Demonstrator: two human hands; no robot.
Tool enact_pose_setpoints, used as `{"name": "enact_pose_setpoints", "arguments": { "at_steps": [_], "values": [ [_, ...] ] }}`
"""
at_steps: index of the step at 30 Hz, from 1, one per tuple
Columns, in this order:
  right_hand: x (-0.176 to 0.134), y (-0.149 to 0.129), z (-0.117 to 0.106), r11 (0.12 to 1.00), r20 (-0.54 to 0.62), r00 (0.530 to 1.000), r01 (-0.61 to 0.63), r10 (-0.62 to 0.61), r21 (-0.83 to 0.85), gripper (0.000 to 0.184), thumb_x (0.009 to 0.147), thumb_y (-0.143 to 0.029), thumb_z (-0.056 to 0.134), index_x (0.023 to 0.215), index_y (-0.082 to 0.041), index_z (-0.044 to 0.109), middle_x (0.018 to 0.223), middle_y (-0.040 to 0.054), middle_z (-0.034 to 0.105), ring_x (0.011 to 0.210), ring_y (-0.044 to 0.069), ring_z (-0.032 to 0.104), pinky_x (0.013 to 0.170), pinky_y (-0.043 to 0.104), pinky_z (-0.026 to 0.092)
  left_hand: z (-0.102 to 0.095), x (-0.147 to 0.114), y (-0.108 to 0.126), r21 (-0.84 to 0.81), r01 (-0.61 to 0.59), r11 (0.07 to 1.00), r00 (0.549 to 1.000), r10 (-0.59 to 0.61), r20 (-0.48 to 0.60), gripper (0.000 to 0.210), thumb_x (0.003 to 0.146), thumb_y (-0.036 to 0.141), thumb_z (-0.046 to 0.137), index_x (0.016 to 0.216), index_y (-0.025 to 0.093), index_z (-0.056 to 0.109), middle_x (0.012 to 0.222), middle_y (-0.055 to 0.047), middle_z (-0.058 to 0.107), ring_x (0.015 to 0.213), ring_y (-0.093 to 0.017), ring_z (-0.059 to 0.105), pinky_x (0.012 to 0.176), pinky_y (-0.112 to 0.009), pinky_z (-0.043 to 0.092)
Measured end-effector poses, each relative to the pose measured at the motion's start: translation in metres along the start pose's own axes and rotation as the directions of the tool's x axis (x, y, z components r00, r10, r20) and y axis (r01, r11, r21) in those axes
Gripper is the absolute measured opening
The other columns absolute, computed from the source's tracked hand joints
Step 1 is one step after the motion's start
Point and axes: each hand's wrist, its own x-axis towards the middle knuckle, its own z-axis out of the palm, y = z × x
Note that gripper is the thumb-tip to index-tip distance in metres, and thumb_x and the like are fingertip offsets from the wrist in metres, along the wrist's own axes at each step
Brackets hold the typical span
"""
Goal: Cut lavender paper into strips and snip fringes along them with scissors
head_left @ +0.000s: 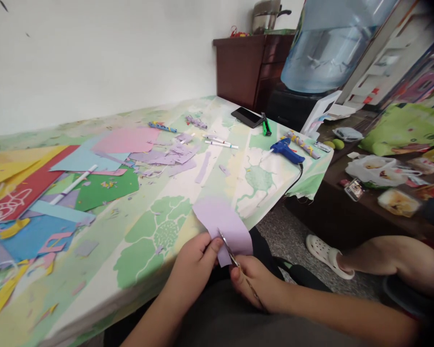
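Observation:
Near the table's front edge, my left hand (198, 258) pinches the edge of a curled piece of light purple paper (228, 219). My right hand (258, 282) is closed around a pair of scissors (228, 248). The metal blades lie across the paper beside my left thumb, pointing up and to the left. Part of the scissors' handle is hidden by my right fingers. Lilac paper scraps (173, 155) lie farther back on the table.
A patterned tablecloth (217, 180) covers the table. Coloured sheets and scraps, including a green sheet (108, 190), spread leftward. A blue glue gun (287, 150), phone (246, 116) and green-handled cutter (266, 126) lie at back right. Another person's leg (383, 253) is at right.

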Motion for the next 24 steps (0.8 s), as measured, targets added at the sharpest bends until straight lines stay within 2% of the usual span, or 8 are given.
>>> {"name": "enact_pose_setpoints", "arguments": {
  "at_steps": [3,11,16,21,24],
  "values": [
    [0.003,-0.001,0.0,1.0,-0.022,1.0,0.009,-0.01,-0.029,0.042,0.075,-0.052,0.02,0.062,-0.015,0.035,0.054,-0.0031,0.03,0.048,0.006,0.025,0.039,0.019,0.023,-0.001,0.0,-0.002,-0.002,0.005,1.0,1.0,-0.005,-0.021,0.028,0.069,0.037,0.041,0.048,0.019,0.045,0.044,0.004,0.044,0.045,-0.011,0.041,0.045,-0.022,0.028],
    [0.006,0.003,0.005,0.997,0.012,0.997,-0.071,0.071,-0.02,0.046,0.073,-0.057,0.018,0.06,-0.016,0.033,0.052,-0.0034,0.029,0.046,0.006,0.024,0.038,0.018,0.021,0.002,-0.001,-0.011,-0.073,0.057,0.996,0.998,-0.058,-0.013,0.027,0.069,0.039,0.042,0.05,0.019,0.045,0.044,0.003,0.044,0.043,-0.011,0.041,0.044,-0.022,0.028],
    [0.009,0.01,0.007,0.994,0.048,0.995,-0.092,0.089,0.065,0.048,0.069,-0.06,0.021,0.06,-0.015,0.035,0.05,-0.0036,0.032,0.044,0.005,0.026,0.036,0.018,0.022,0.003,-0.002,-0.014,-0.062,0.075,0.995,0.996,-0.078,-0.04,0.028,0.069,0.039,0.042,0.049,0.019,0.044,0.043,0.003,0.044,0.043,-0.011,0.041,0.044,-0.022,0.028],
    [0.013,0.012,0.009,0.95,0.111,0.965,-0.254,0.237,0.181,0.05,0.061,-0.065,0.028,0.062,-0.015,0.036,0.047,-0.0039,0.037,0.038,0.005,0.033,0.032,0.017,0.025,0.002,-0.001,-0.014,-0.136,0.111,0.984,0.991,-0.12,-0.054,0.027,0.068,0.039,0.044,0.049,0.019,0.045,0.042,0.004,0.043,0.041,-0.01,0.039,0.041,-0.021,0.028],
    [0.014,0.012,0.009,0.938,0.143,0.955,-0.284,0.259,0.201,0.051,0.06,-0.065,0.031,0.065,-0.015,0.039,0.047,-0.0035,0.039,0.038,0.005,0.035,0.032,0.017,0.027,0.002,-0.002,-0.011,-0.222,0.154,0.963,0.986,-0.164,-0.031,0.026,0.068,0.038,0.045,0.052,0.018,0.047,0.041,0.005,0.043,0.039,-0.009,0.039,0.04,-0.02,0.028]
  ]
}}
